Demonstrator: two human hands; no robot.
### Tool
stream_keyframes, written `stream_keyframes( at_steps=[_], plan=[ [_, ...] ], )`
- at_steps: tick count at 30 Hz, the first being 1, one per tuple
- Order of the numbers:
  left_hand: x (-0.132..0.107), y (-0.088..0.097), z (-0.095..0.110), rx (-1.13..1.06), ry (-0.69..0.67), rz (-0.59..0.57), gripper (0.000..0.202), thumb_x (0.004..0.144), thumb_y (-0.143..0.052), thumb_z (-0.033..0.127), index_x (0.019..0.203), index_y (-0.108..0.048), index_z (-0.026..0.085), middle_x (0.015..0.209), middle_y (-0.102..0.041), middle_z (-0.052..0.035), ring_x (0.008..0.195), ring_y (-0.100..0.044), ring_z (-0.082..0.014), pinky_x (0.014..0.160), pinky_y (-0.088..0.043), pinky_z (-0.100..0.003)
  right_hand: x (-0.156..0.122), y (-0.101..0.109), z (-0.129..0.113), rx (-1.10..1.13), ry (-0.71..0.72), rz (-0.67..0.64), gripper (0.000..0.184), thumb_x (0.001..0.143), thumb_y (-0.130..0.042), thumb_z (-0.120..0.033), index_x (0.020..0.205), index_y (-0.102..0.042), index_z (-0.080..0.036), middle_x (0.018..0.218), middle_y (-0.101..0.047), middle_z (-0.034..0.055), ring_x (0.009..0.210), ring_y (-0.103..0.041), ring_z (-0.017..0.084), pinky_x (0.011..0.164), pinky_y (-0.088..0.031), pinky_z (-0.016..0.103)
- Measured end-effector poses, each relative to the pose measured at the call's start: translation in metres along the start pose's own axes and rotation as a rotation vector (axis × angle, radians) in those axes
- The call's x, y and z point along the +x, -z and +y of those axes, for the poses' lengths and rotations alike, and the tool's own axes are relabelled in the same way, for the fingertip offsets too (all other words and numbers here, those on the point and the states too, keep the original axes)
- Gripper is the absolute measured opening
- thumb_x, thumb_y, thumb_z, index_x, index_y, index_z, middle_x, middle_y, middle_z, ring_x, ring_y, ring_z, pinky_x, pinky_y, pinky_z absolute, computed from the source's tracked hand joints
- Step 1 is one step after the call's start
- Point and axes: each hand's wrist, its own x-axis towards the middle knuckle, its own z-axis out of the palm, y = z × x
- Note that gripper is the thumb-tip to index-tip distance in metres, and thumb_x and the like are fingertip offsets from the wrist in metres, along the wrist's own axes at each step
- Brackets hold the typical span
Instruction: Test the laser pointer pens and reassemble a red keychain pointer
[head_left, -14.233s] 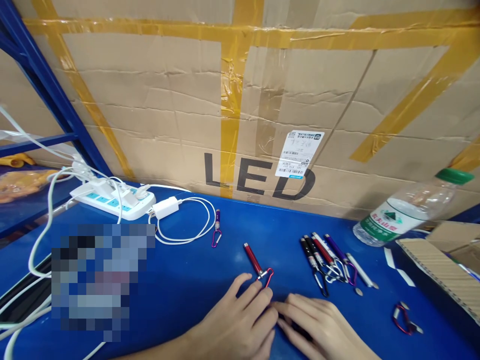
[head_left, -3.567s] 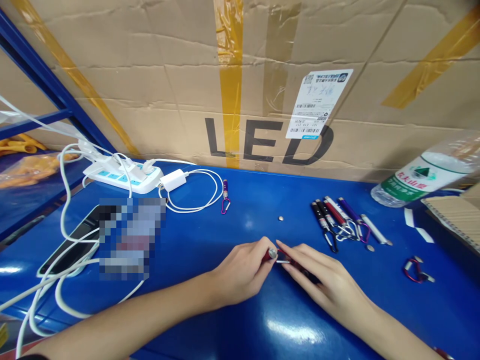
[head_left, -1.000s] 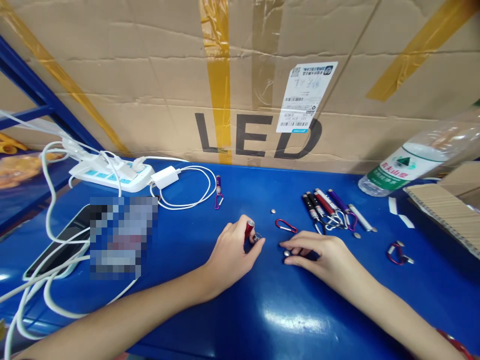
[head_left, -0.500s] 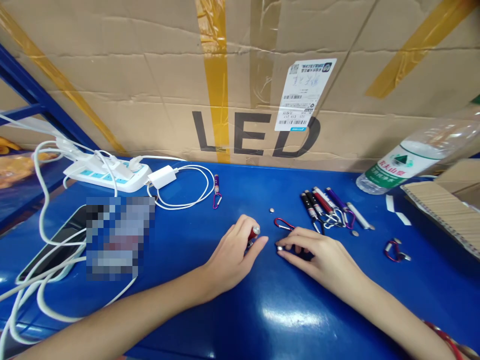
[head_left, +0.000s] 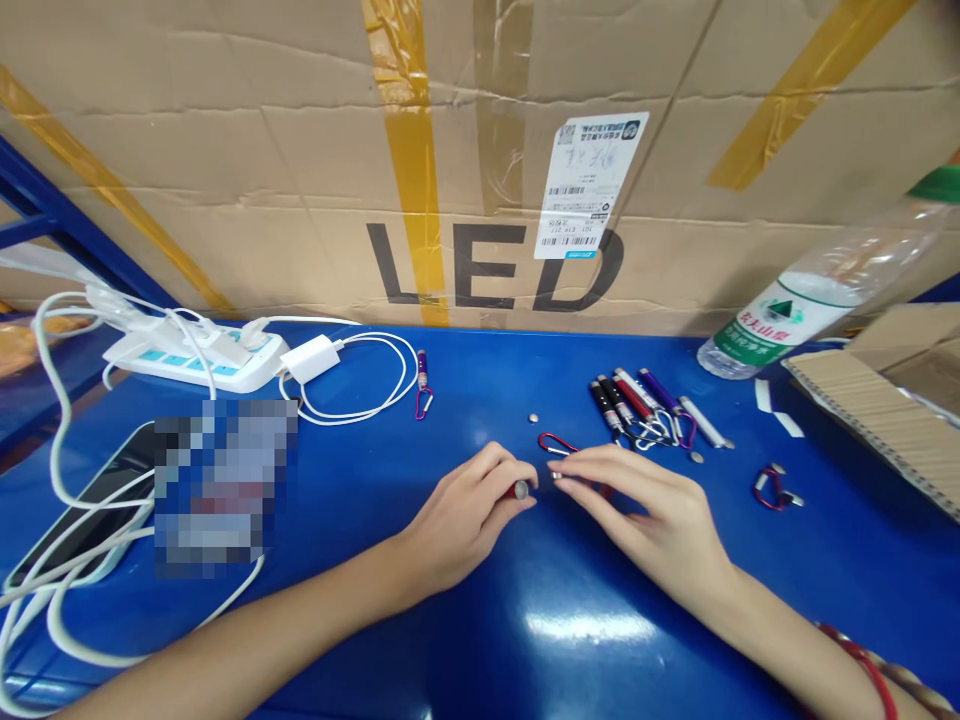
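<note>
My left hand point(head_left: 480, 510) is closed around a small red penlight tube point(head_left: 520, 489), its round silver end facing my right hand. A short gap separates it from my right hand point(head_left: 637, 500), whose thumb and fingertips pinch small silver button cells point(head_left: 556, 475). Behind my right fingers a red carabiner clip point(head_left: 556, 441) lies on the blue table, partly hidden by the hand. One loose button cell point(head_left: 533, 418) rests beyond both hands. Farther right, several penlights point(head_left: 628, 395) in black, red and purple lie side by side with their clips, next to a silver tube point(head_left: 703, 422).
A purple penlight point(head_left: 422, 370) lies near a white charging cable and power strip point(head_left: 240, 370). A phone point(head_left: 82, 500) is at left under cables. At right are a tilted water bottle point(head_left: 787, 310), another red clip point(head_left: 766, 488) and cardboard point(head_left: 877, 420). A large carton point(head_left: 300, 180) stands behind.
My left hand has turned the red tube so its end faces my right hand more. My right hand, pinching the cells, has come closer to it. The whole view has shifted slightly.
</note>
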Motion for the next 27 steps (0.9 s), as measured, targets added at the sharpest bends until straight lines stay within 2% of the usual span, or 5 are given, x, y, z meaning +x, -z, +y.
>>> stream_keyframes(
  at_steps=[5,13,20,23,27],
  plan=[
    [0.000,-0.002,0.001,0.092,-0.051,-0.065,0.015,0.094,-0.035,0.016,0.100,-0.049,0.017,0.089,-0.052,-0.0037,0.077,-0.052,-0.0156,0.072,-0.045,-0.026,0.000,-0.006,-0.012,0.105,0.095,0.041,0.013,0.076,-0.066,-0.007,0.086,-0.068,-0.016,0.083,-0.070,0.0041,0.074,-0.067,0.013,0.068,-0.057,0.022],
    [0.001,-0.002,0.002,0.159,-0.057,-0.115,0.020,0.094,-0.032,0.013,0.093,-0.051,0.017,0.087,-0.053,-0.0041,0.078,-0.053,-0.0163,0.071,-0.046,-0.026,-0.003,-0.010,-0.012,0.115,0.082,-0.036,0.005,0.078,-0.065,-0.013,0.076,-0.069,-0.016,0.084,-0.067,0.0042,0.065,-0.065,0.010,0.061,-0.055,0.019],
    [0.000,-0.003,0.002,0.107,-0.022,-0.007,0.015,0.094,-0.037,0.015,0.097,-0.051,0.017,0.090,-0.055,-0.0041,0.081,-0.054,-0.0162,0.074,-0.045,-0.027,0.001,-0.006,-0.001,0.005,-0.042,-0.040,0.014,0.081,-0.061,-0.021,0.095,-0.061,-0.019,0.089,-0.067,0.0051,0.081,-0.064,0.016,0.068,-0.055,0.027],
    [0.001,-0.002,0.003,0.114,-0.010,0.003,0.014,0.094,-0.038,0.016,0.094,-0.052,0.017,0.088,-0.055,-0.0039,0.081,-0.054,-0.0163,0.075,-0.045,-0.027,0.002,-0.007,0.011,-0.187,-0.047,-0.145,0.037,0.082,-0.058,-0.028,0.117,-0.053,-0.018,0.115,-0.062,0.0110,0.108,-0.056,0.022,0.090,-0.047,0.040],
    [0.001,-0.001,0.004,0.126,-0.018,0.006,0.015,0.094,-0.038,0.014,0.092,-0.053,0.016,0.087,-0.056,-0.0040,0.079,-0.054,-0.0161,0.075,-0.045,-0.027,0.004,-0.013,0.026,-0.355,-0.022,-0.326,0.053,0.085,-0.052,-0.039,0.132,-0.042,-0.015,0.137,-0.046,0.0145,0.127,-0.041,0.027,0.099,-0.036,0.050]
  ],
)
